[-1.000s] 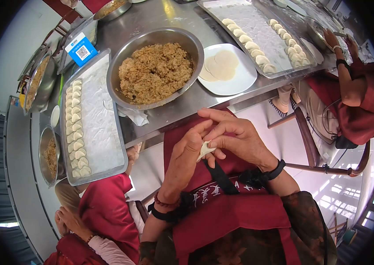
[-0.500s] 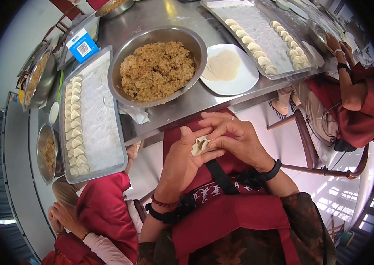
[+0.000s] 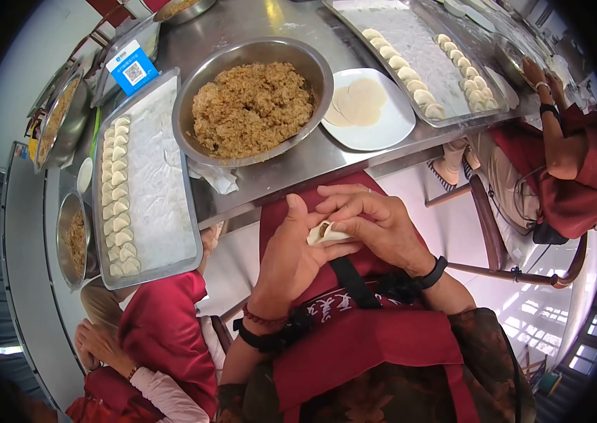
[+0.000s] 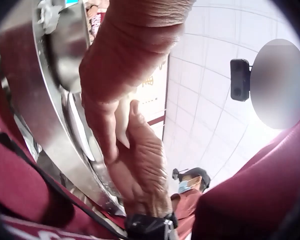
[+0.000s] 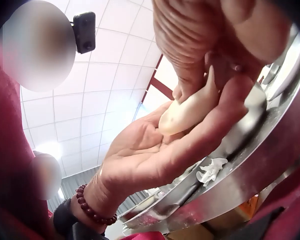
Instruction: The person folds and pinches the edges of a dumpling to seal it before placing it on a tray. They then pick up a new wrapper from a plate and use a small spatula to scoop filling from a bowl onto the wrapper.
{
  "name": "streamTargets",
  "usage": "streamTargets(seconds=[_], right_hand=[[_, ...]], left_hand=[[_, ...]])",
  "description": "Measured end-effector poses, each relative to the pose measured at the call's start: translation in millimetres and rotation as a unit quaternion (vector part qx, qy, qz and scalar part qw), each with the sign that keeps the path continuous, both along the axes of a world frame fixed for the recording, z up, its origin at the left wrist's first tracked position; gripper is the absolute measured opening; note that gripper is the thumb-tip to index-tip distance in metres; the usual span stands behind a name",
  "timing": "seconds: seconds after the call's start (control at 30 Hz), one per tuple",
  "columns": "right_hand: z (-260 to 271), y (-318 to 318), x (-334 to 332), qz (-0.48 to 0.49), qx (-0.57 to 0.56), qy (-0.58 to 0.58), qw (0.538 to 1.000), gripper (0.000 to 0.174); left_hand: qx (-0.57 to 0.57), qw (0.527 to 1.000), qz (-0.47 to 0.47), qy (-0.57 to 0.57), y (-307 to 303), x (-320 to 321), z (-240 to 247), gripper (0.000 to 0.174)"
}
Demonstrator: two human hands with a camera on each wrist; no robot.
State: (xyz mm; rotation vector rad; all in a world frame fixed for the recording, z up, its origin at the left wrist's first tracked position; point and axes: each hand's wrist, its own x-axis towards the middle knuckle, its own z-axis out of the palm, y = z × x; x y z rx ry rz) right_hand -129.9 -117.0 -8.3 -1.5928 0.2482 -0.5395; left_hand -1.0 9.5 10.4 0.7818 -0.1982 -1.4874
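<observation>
L hand [image 3: 288, 248] is mostly open, dumpling [image 3: 321, 235] on its fingers. R hand [image 3: 388, 229], curled, pinches dumpling's edge. Bowl [image 3: 321, 81] w/ filling [image 3: 252, 106] is nearby.

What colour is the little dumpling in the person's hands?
The dumpling is creamy white; it shows best in the right wrist view.

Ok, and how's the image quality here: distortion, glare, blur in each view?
Head: fisheye bending with black corners, bright glare patches on the floor; left wrist: left hand shaded against a bright ceiling, one oval patch blurred out; right wrist: dumpling fairly clear, two rounded patches blurred at the left.
</observation>
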Motion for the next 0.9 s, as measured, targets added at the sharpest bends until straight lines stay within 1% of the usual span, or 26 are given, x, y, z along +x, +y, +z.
streamTargets(seconds=[0.03,0.1,0.2,0.23,0.33,0.4,0.53,0.6,0.67,0.73,0.83,0.9], right_hand=[[-0.2,1.1,1.3,-0.007,0.018,-0.008,1.000,0.010],[-0.1,0.7,3.6,-0.020,-0.034,0.004,0.999,0.011],[5.8,1.9,5.2,-0.030,-0.088,0.020,0.995,0.011],[7.9,1.4,6.4,-0.032,-0.103,0.023,0.994,0.011],[6.2,-1.1,6.8,-0.016,-0.075,0.044,0.996,0.012],[-1.2,-2.6,5.4,-0.009,-0.030,0.040,0.999,0.013],[0.2,-2.3,4.9,0.012,0.021,0.054,0.998,0.015],[9.4,-0.2,6.1,-0.002,0.023,0.083,0.996,0.015],[11.3,0.0,6.2,0.007,-0.001,0.087,0.996,0.016],[9.1,-1.8,5.8,0.038,-0.050,0.068,0.996,0.017],[1.3,-2.3,5.0,0.031,-0.055,0.062,0.996,0.014],[1.5,-0.8,4.0,0.013,-0.038,0.050,0.998,0.012]], left_hand=[[-0.001,0.999,0.019,0.047,-2.5,-1.4,-3.2,0.081],[-0.004,0.988,0.058,0.141,-9.1,-4.8,-8.7,0.082],[-0.033,0.985,0.062,0.155,-9.4,-5.8,-10.8,0.082],[-0.025,0.987,0.067,0.146,-9.2,-5.7,-10.4,0.082],[-0.014,0.991,0.069,0.117,-7.3,-4.9,-9.8,0.082],[-0.027,0.994,0.052,0.093,-5.3,-3.8,-11.6,0.082],[0.011,0.999,0.032,0.038,-6.5,-2.8,-10.2,0.082],[0.018,1.000,0.003,0.010,-4.8,1.0,-15.2,0.081],[0.023,1.000,-0.002,-0.007,-6.8,0.5,-10.3,0.080],[0.024,1.000,-0.010,-0.016,-7.3,0.9,-9.0,0.079],[0.022,0.999,-0.023,-0.014,-6.4,2.6,-8.3,0.078],[0.021,0.999,-0.024,-0.010,-7.3,2.4,-3.5,0.078]])
